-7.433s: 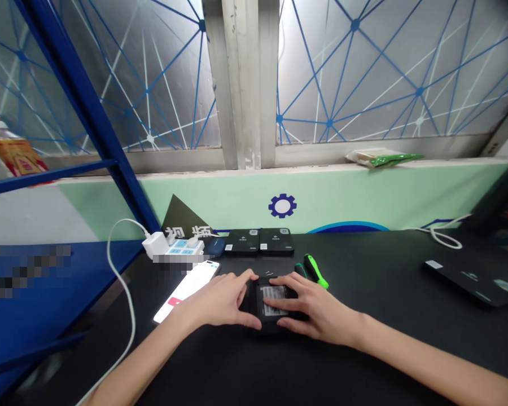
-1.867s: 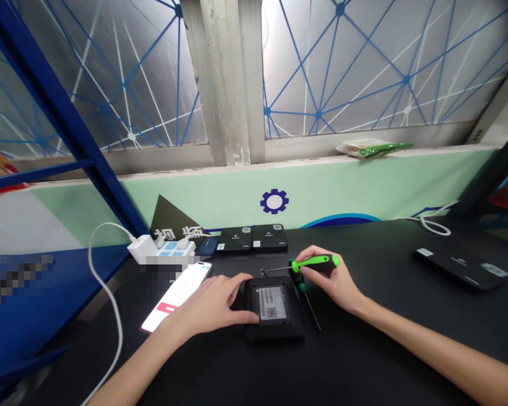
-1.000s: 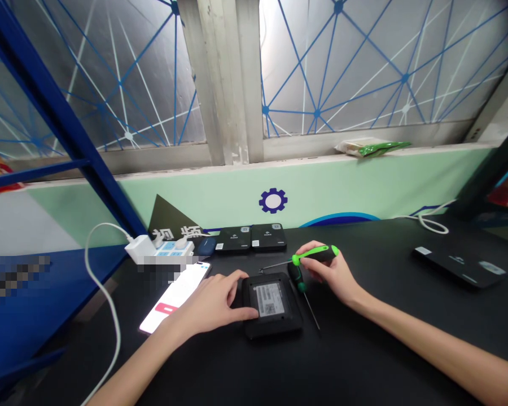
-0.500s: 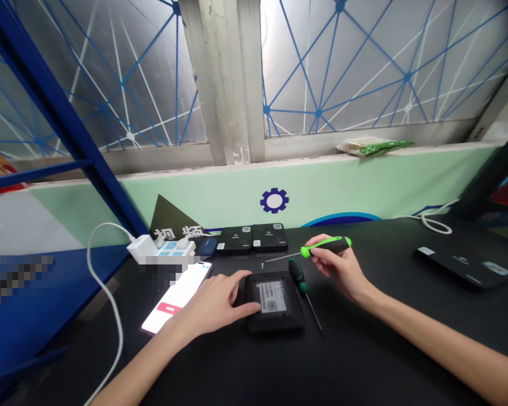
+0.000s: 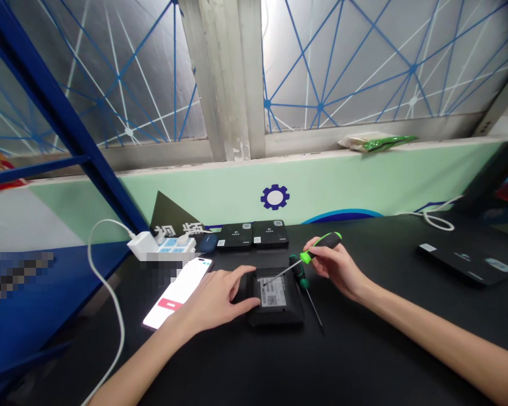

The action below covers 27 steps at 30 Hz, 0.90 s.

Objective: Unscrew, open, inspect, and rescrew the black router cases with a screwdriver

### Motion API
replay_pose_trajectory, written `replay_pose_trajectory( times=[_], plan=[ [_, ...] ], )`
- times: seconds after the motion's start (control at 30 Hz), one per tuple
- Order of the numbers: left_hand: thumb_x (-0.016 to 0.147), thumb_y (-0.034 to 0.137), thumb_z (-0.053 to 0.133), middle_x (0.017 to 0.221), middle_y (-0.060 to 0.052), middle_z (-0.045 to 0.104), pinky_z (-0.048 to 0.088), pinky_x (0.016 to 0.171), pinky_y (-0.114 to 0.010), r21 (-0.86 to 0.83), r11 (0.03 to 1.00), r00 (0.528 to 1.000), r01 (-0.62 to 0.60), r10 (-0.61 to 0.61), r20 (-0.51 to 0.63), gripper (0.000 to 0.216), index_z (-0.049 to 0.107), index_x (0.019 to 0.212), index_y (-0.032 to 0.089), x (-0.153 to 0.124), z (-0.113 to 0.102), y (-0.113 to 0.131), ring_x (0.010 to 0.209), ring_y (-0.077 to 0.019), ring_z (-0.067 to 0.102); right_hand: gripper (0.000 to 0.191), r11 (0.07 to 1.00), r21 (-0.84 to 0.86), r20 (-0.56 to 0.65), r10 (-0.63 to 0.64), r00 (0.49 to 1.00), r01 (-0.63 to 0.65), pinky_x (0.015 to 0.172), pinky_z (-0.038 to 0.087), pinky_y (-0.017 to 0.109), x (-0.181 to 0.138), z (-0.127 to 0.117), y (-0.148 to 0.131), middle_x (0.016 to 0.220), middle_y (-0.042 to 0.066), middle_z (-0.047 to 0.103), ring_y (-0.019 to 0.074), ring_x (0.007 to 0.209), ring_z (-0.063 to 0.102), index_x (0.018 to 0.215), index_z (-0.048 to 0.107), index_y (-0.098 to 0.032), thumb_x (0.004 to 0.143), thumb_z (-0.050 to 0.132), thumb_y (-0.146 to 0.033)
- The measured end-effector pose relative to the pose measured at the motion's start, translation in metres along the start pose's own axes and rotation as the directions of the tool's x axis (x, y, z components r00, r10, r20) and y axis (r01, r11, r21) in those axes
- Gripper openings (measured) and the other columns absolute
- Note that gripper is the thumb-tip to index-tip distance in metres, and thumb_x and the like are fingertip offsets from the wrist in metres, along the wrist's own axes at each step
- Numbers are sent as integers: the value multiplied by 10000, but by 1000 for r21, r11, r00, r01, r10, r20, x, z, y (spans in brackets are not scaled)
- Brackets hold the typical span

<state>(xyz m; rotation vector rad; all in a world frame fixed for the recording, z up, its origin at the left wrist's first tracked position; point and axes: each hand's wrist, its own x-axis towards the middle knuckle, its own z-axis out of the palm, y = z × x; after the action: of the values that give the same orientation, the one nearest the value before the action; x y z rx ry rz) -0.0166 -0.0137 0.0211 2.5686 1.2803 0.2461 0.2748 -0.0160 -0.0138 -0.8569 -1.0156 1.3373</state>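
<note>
A small black box with a white label (image 5: 275,294) lies on the black table (image 5: 364,349) in front of me. My left hand (image 5: 215,296) rests against its left side, thumb on its top near edge and fingers on its far left corner. My right hand (image 5: 336,265) is closed on the green-and-black handle of a screwdriver (image 5: 309,256). Its metal shaft slants down to the left, with the tip over the box's upper left part. A second screwdriver (image 5: 303,285) with a dark green handle lies on the table just right of the box.
A white phone (image 5: 175,286) lies left of my left hand. Behind it sit a white power strip (image 5: 169,247) with a cable, a small blue case (image 5: 209,243) and two black boxes (image 5: 254,234). Another flat black device (image 5: 463,260) lies at the far right.
My right hand picked up the green screwdriver from the table, lifted it, and now has tipped its shaft down onto the box. My left hand stays on the box's left side.
</note>
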Motion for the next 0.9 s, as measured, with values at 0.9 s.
replay_pose_trajectory(
  times=[0.9],
  plan=[
    [928,323,598,540,82,430,358,550,-215,-60,958,955,-281,272,-122,282,689,1187,259,-2,9,-3,501,-102,503,214,999,-39,-55,13,998,-15,410,195,218,1,2,-1,502,-43,496,66,423,335,831,660,-140,782,740,-333]
  ],
)
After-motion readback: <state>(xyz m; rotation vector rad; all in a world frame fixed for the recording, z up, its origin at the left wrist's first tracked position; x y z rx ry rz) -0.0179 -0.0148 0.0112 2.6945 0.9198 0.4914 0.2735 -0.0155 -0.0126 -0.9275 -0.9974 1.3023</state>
